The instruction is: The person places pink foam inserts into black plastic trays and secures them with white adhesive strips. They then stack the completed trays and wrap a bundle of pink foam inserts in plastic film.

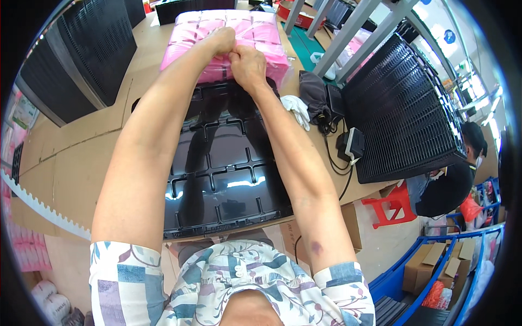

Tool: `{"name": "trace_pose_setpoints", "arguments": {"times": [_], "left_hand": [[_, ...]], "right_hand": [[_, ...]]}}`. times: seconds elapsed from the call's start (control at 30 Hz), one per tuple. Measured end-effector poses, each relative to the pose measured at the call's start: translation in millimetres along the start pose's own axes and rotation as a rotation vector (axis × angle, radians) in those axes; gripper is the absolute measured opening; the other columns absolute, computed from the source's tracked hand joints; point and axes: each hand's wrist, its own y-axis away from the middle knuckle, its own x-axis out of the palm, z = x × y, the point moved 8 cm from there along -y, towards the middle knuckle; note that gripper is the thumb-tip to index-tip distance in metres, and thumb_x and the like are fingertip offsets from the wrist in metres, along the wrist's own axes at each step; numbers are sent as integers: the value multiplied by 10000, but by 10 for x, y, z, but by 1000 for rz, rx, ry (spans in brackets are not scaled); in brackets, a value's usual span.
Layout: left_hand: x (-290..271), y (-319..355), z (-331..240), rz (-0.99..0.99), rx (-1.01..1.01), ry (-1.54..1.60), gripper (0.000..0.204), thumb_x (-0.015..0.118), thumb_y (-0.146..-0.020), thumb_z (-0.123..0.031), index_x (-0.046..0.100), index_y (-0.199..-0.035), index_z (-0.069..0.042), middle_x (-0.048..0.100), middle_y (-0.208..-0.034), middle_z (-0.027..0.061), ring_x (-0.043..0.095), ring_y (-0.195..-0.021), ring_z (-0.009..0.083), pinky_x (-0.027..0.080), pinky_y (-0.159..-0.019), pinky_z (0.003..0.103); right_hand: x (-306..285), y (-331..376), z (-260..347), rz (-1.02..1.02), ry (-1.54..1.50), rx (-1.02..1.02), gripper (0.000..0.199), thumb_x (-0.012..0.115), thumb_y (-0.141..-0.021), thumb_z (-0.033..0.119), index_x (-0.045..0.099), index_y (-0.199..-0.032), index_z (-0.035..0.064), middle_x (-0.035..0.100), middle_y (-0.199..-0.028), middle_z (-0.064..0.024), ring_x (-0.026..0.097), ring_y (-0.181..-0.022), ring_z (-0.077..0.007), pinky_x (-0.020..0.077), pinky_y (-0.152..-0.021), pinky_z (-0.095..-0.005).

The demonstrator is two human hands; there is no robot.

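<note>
At the far side of the table lies a bundle of pink packs (187,38) covered in clear plastic wrap (272,57). My left hand (222,41) is on top of it, its fingers closed on the wrap. Close beside it, my right hand (249,66) also pinches the wrap, with its thumb and fingers together; the fingertips are partly hidden. Between my forearms, nearer to me, a shiny black plastic tray (231,149) with moulded ridges lies flat. Its far end meets the bundle's near side.
Tall stacks of black trays stand left (81,60) and right (405,108) on the cardboard-covered table (81,157). White gloves (296,110), a dark pouch (314,92) and a black adapter (350,144) with cables lie right. Beyond are a red stool (392,208) and a seated person (448,190).
</note>
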Motion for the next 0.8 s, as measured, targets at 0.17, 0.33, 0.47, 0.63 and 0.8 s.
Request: {"name": "trace_pose_setpoints", "arguments": {"times": [0.17, 0.33, 0.47, 0.63, 0.8], "left_hand": [[-37, 63, -19, -63, -115, 41, 360, 532, -892, -217, 661, -817, 110, 643, -653, 248, 659, -522, 320, 534, -517, 458], [-25, -16, 180, -48, -223, 14, 310, 531, -901, -216, 698, -859, 42, 676, -671, 189, 671, -552, 279, 548, -573, 416], [-46, 35, 126, -22, -278, 194, 283, 538, -896, -190, 690, -845, 44, 663, -648, 143, 649, -535, 218, 533, -515, 370], [-19, -123, 193, 184, -178, 290, 286, 633, -800, -228, 659, -770, 55, 632, -635, 127, 592, -516, 188, 481, -433, 355], [-319, 218, -363, 31, 55, -206, 407, 724, -708, -252, 684, -961, 64, 695, -904, 243, 688, -819, 324, 552, -726, 408]], "right_hand": [[-113, 142, 57, -132, -18, -202, 144, 639, -852, 176, 705, -831, 50, 660, -849, -172, 649, -806, -361, 509, -748, -467], [-189, 393, 311, -80, -42, -348, 79, 639, -857, 119, 691, -849, 60, 641, -813, -145, 646, -757, -349, 506, -680, -440], [-252, 582, 319, -18, -60, -422, 63, 625, -874, 138, 674, -874, 98, 638, -849, -106, 646, -750, -343, 516, -661, -449], [-412, 372, 84, 77, -108, -195, 128, 604, -905, 137, 687, -990, 88, 688, -900, -127, 669, -794, -344, 527, -674, -443], [-939, -40, 172, -242, -177, -284, 224, 596, -881, 74, 661, -1094, 47, 707, -902, -136, 679, -816, -336, 527, -717, -414]]}}
